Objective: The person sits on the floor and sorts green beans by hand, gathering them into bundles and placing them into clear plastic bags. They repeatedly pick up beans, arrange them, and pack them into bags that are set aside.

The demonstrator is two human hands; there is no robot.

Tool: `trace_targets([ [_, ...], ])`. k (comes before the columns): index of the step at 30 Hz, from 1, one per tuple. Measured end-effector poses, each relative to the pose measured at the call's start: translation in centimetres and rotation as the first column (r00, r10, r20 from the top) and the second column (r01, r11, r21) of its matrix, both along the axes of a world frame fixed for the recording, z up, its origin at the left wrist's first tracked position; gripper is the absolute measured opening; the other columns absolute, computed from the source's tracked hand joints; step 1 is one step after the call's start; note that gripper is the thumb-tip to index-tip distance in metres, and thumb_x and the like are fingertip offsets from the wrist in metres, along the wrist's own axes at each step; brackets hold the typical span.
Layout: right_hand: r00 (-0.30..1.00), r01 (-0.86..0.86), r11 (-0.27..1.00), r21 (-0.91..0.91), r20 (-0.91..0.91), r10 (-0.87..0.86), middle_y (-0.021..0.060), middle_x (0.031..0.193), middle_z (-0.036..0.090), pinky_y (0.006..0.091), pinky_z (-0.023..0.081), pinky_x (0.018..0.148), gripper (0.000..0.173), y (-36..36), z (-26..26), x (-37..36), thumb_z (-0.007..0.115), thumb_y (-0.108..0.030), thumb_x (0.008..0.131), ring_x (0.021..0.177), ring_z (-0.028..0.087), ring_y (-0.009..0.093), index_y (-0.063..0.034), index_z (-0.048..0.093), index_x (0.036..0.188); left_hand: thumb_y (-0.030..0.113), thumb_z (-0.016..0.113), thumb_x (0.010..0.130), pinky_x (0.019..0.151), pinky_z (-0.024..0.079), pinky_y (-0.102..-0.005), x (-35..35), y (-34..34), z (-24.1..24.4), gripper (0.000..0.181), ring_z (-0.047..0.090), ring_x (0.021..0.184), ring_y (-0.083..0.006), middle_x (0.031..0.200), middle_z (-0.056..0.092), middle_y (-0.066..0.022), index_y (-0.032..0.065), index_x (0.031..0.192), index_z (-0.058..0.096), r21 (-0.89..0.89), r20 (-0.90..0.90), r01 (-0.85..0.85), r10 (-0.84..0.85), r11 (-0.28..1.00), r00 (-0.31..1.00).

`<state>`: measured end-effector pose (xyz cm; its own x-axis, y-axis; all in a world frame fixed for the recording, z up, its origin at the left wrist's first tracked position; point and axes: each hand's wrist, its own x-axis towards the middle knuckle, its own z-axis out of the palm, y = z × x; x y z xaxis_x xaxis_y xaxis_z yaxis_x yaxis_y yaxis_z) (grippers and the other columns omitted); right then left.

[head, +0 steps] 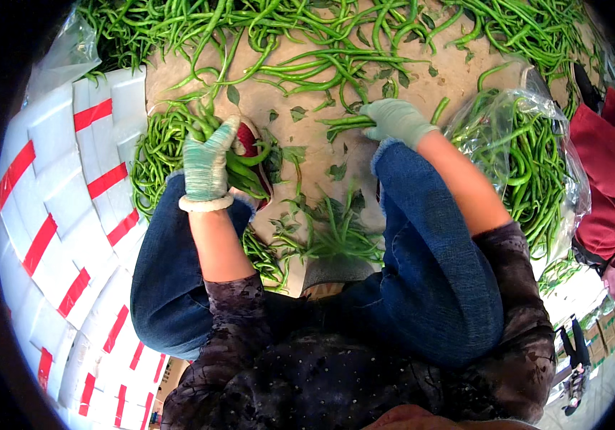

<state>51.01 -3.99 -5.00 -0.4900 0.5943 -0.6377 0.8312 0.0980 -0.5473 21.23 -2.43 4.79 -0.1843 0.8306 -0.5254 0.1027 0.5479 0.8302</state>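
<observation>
My left hand, in a pale green and white knitted glove, is closed around a bunch of long green chili peppers. Beneath and beside it a heap of green peppers lies near my left knee. On the right, my right hand, gloved the same way, grips a few green peppers that point left. Just beyond it, loose peppers are spread over the tan ground sheet. Part of a red shoe shows behind my left hand.
Stacked white foam boxes with red tape stand at left. A clear plastic bag of peppers is at right, beside a person in red clothing. A large pepper pile lies across the far side. Leaves litter the sheet. Another person is farther off.
</observation>
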Motion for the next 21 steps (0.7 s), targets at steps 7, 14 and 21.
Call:
trace_targets([
  [7,0.966,-0.178,0.964,0.2,0.221,0.132,0.0136,0.099,0.066,0.042,0.052,0.084,0.033,0.1,-3.6,-1.4,0.065,-0.017,0.085,0.098,0.064,0.033,-0.0093,0.06,0.116,0.012,0.075,0.081,0.063,0.044,-0.0253,3.2,-1.8,-2.1,0.019,0.055,0.064,-0.0115,0.075,0.061,0.0003,0.0037,0.092,0.063,-0.107,0.095,-0.037,0.047,0.994,0.994],
  [14,0.848,0.516,0.802,0.302,-0.048,-0.528,0.0241,0.096,0.065,0.0477,0.05,0.082,0.038,1.0,-0.6,1.0,0.062,-0.03,0.084,0.091,0.064,0.039,-0.0036,0.056,0.11,0.009,0.075,0.081,0.07,0.049,-0.0269,6.6,-4.2,-7.7,0.029,0.059,0.075,-0.0129,0.091,0.063,-0.0018,0.0055,0.107,0.062,-0.15,0.26,-0.102,0.138,0.983,0.956],
  [21,0.981,0.115,0.987,0.117,-0.167,-0.094,0.0167,0.094,0.064,0.0447,0.051,0.077,0.032,-1.2,1.9,-3.8,0.063,-0.03,0.085,0.088,0.064,0.035,-0.0046,0.059,0.105,0.014,0.075,0.082,0.071,0.052,-0.0305,9.9,-3.5,-9.1,0.033,0.062,0.076,-0.017,0.094,0.065,-0.0041,0.0031,0.11,0.062,-0.412,0.391,-0.098,0.273,0.906,0.879],
])
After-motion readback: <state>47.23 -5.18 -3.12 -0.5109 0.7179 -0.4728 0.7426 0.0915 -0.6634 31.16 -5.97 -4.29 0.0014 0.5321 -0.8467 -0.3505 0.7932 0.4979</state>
